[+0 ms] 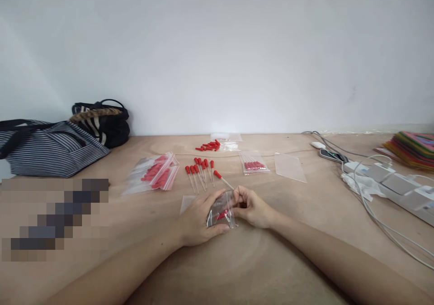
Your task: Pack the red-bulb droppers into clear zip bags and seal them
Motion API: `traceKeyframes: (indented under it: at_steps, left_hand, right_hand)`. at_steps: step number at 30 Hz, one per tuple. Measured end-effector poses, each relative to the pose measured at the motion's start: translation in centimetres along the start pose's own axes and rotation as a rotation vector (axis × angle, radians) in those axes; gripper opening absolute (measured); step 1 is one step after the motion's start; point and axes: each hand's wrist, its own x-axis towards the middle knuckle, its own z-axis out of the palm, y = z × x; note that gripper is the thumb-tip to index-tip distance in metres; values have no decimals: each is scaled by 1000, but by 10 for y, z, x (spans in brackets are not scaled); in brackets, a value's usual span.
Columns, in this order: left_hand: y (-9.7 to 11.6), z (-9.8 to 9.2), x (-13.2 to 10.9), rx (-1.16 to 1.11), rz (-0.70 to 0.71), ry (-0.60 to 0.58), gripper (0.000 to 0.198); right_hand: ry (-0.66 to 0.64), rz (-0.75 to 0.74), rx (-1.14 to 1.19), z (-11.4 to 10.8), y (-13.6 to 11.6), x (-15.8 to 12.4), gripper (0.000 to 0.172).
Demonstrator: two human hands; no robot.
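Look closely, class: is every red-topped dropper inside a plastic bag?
No, several red-topped droppers lie loose on the table beyond the left hand.

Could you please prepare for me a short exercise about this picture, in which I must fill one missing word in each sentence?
1. The left hand grips a clear packet between its fingers and its ____.
2. The grouped droppers have ____-coloured tops.
3. The lone dropper points its thin end toward the ____ hand.
4. The bag beside the black one is patterned with ____.

Missing words: thumb; red; right; stripes.
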Motion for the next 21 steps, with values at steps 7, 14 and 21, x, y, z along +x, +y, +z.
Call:
traceKeyframes:
  at_steps: [7,14,21]
  left_hand:
    - [3,-3,2,74,29,-20,70]
    - [11,-11,2,244,85,-51,68]
    - [6,-14,-9,174,9,-56,72]
  right_hand:
    - [181,-46,-395,-13,-4,9,17]
    - [271,127,-747,-41,-16,72,24]
    - [276,281,-868,-21,-14,114,38]
